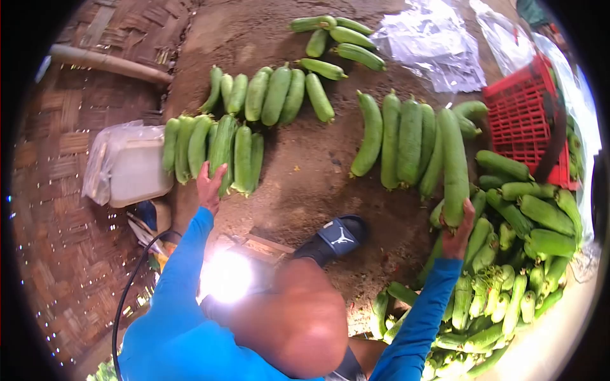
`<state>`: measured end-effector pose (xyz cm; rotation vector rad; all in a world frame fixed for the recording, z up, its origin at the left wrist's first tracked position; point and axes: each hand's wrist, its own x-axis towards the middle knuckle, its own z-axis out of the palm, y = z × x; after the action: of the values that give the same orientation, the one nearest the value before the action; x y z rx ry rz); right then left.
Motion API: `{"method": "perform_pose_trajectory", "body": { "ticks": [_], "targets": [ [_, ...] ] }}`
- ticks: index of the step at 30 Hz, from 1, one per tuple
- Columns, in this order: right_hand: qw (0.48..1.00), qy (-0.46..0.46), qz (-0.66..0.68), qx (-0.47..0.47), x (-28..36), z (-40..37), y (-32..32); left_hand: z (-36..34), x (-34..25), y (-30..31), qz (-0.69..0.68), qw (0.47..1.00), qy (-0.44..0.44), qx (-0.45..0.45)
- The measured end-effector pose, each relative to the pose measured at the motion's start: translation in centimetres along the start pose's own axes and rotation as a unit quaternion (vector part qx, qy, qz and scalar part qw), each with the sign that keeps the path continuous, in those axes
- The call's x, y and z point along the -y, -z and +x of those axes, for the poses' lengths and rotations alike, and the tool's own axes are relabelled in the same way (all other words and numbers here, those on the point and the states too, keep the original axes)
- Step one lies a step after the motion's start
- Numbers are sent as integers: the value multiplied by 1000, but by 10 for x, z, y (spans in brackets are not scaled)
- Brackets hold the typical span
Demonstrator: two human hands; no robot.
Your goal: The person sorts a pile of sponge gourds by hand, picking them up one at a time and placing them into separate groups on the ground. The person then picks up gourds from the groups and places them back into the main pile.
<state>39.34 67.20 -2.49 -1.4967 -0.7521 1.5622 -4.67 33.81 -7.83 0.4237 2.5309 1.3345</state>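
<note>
My right hand is closed around the lower end of a long luffa gourd, which points away from me over the right end of a row of similar gourds. On the left, my left hand grips the near end of another luffa gourd, thumb on one side and fingers on the other. That gourd lies among a row of gourds side by side on the dirt floor. Just behind it is a second row of gourds.
A large heap of gourds fills the right side beside a red plastic basket. Clear plastic sheeting and a few loose gourds lie at the back. A plastic-wrapped container stands by the woven wall. My sandalled foot is in the middle.
</note>
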Motion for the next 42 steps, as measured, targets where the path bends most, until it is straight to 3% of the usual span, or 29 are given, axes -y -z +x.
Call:
{"method": "perform_pose_trajectory", "body": {
  "ticks": [3, 5, 7, 8, 11, 13, 17, 18, 19, 20, 22, 23, 24, 25, 27, 29, 31, 32, 33, 34, 35, 37, 38, 39, 41, 42],
  "targets": [
    [996, 11, -7, 88, -10, -6, 18, 4, -8, 7, -5, 1000, -7, -6],
    [994, 12, -3, 105, -16, -18, 24, 15, 20, 12, 12, 1000, -9, -24],
    [994, 74, -81, 22, -25, -28, 30, 21, 38, 16, 215, 973, -72, -43],
    [994, 73, -81, 24, -25, -31, 31, 24, 47, 20, 307, 946, -95, -39],
    [998, 43, -53, 16, -28, -44, 34, 25, 54, 29, 399, 910, -109, -26],
    [992, 89, -85, 10, -40, -41, 45, 28, 53, 31, 394, 911, -117, -34],
    [990, 67, -119, 44, -54, -27, 70, 16, 33, 25, 426, 897, -115, -41],
    [919, 277, -264, 96, -64, -21, 74, 13, 28, 22, 435, 885, -159, -33],
    [781, 463, -395, 139, -62, -20, 73, 6, 19, 9, 425, 890, -166, -24],
    [778, 464, -404, 127, -58, -20, 74, -4, 11, -3, 406, 882, -239, 3],
    [794, 411, -394, 212, -46, -24, 43, -17, -7, -38, 333, 876, -343, 62],
    [913, 258, -251, 195, -51, -18, 32, -21, -11, -62, 322, 877, -349, 67],
    [977, 93, -89, 168, -57, -9, 21, -25, -10, -88, 296, 882, -352, 105],
    [977, 101, -92, 161, -54, 0, 9, -27, -7, -111, 271, 884, -353, 143],
    [899, 233, -305, 209, -48, 20, -14, -27, 2, -152, 249, 893, -334, 171],
    [927, 200, -263, 178, -45, 36, -38, -24, 10, -185, 227, 899, -315, 203],
    [951, 166, -216, 146, -44, 62, -46, -27, 19, -207, 245, 915, -294, 129],
    [864, 333, -334, 176, -43, 76, -46, -25, 25, -213, 247, 920, -279, 121],
    [733, 479, -439, 201, -36, 83, -52, -25, 25, -217, 240, 920, -281, 128],
    [921, 161, -141, 325, -28, 88, -56, -25, 25, -218, 258, 917, -279, 121],
    [922, 161, -147, 319, -26, 88, -63, -25, 26, -218, 276, 914, -276, 113],
    [923, 229, -219, 219, -25, 85, -82, -22, 27, -218, 268, 914, -278, 127],
    [956, 158, -185, 166, -31, 94, -91, -22, 30, -217, 271, 913, -278, 130],
    [955, 163, -188, 163, -23, 93, -105, -20, 33, -218, 274, 912, -277, 132],
    [989, -75, 21, 128, -2, 79, -130, -20, 36, -217, 274, 911, -279, 132],
    [990, -73, 16, 123, -2, 77, -132, -20, 33, -216, 271, 913, -273, 137]
  ]
}}
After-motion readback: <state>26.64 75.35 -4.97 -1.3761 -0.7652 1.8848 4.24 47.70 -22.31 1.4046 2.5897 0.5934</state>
